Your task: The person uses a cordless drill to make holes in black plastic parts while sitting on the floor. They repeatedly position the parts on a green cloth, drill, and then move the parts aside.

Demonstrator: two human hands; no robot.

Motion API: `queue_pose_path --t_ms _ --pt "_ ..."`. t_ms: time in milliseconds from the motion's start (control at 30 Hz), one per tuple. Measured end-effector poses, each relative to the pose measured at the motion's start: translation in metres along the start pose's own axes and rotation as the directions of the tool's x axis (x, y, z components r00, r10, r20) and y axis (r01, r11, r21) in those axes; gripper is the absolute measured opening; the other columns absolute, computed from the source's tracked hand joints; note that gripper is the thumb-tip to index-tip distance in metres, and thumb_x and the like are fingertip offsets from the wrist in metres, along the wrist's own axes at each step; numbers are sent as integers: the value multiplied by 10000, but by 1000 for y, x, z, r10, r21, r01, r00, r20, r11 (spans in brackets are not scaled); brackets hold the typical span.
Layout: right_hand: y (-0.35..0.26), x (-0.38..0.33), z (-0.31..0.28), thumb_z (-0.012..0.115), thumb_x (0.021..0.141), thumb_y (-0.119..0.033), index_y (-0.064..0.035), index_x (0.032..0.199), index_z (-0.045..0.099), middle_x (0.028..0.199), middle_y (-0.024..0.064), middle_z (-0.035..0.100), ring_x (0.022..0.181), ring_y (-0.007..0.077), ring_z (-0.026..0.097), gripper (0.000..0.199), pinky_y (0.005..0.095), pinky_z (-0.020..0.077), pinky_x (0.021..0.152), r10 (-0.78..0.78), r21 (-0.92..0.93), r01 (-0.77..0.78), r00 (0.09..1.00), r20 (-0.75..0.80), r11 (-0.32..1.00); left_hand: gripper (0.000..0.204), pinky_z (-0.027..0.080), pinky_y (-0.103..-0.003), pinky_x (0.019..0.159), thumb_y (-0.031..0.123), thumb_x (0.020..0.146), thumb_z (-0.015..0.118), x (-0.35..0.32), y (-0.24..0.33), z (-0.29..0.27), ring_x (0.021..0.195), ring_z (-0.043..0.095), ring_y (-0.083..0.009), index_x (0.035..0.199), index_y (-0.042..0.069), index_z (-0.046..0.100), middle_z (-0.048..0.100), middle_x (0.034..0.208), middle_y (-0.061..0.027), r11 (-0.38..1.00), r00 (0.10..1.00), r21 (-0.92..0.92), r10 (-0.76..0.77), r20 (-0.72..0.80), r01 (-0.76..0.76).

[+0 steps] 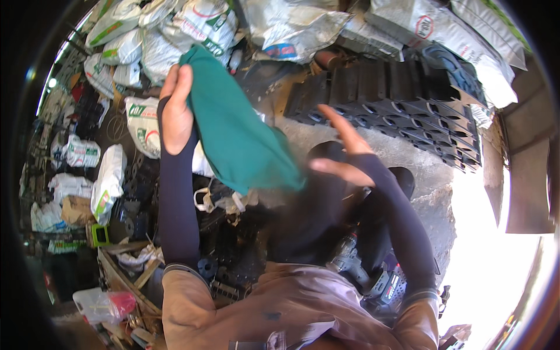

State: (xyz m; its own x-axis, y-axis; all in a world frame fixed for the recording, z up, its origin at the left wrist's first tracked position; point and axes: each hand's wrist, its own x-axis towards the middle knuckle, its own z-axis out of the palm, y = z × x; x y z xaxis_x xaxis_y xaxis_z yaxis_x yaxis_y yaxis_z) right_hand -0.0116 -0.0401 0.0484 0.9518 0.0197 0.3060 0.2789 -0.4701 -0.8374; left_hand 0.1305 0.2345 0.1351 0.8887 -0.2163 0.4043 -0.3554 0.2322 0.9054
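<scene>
A green cloth (233, 125) hangs at a slant in front of me, its lower right end smeared by motion. My left hand (177, 116) is closed on the cloth's upper left side; the far fingers are partly hidden behind the fabric. To the right of the cloth's lower end, my right hand (350, 153) is in the air with its thumb and fingers stretched apart, holding nothing. Dark sleeves cover both forearms up to the hands.
Stacked black angled metal parts (396, 105) stand at the far right. White printed sacks (207, 26) pile up along the back and left. A grey power tool (350, 262) lies by my right leg. Below left is a wooden-edged bin (125, 277) of scraps.
</scene>
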Motion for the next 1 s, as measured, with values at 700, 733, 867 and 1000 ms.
queue_pose_path --t_ms 700,733,867,1000 --pt "43 102 -89 595 933 -151 -13 989 642 839 43 648 747 123 606 156 270 506 689 2 5 0 915 -403 1000 451 490 -427 851 261 806 727 -14 -128 167 967 638 -371 1172 30 602 671 994 -187 674 866 555 292 406 -488" --pt "48 101 -94 589 937 -163 -17 1028 632 897 60 650 782 143 612 177 283 513 706 103 42 -94 902 -420 995 394 491 -446 825 256 763 749 -11 -134 168 915 629 -400 1072 35 646 677 938 -183 777 946 563 126 299 -282" --pt "76 87 -118 602 951 -226 -35 1014 646 844 38 655 777 77 583 206 244 462 667 376 270 -269 764 -525 924 175 514 -427 732 120 814 606 6 -136 169 844 646 -403 966 56 664 661 868 -208 851 957 449 190 219 -272" --pt "94 77 -99 583 973 -308 -1 1014 638 844 30 637 769 94 546 315 248 442 688 209 -13 -302 689 -694 953 195 522 -367 696 106 837 568 67 -121 183 783 683 -266 960 -20 652 703 852 -144 964 956 162 170 239 -211"
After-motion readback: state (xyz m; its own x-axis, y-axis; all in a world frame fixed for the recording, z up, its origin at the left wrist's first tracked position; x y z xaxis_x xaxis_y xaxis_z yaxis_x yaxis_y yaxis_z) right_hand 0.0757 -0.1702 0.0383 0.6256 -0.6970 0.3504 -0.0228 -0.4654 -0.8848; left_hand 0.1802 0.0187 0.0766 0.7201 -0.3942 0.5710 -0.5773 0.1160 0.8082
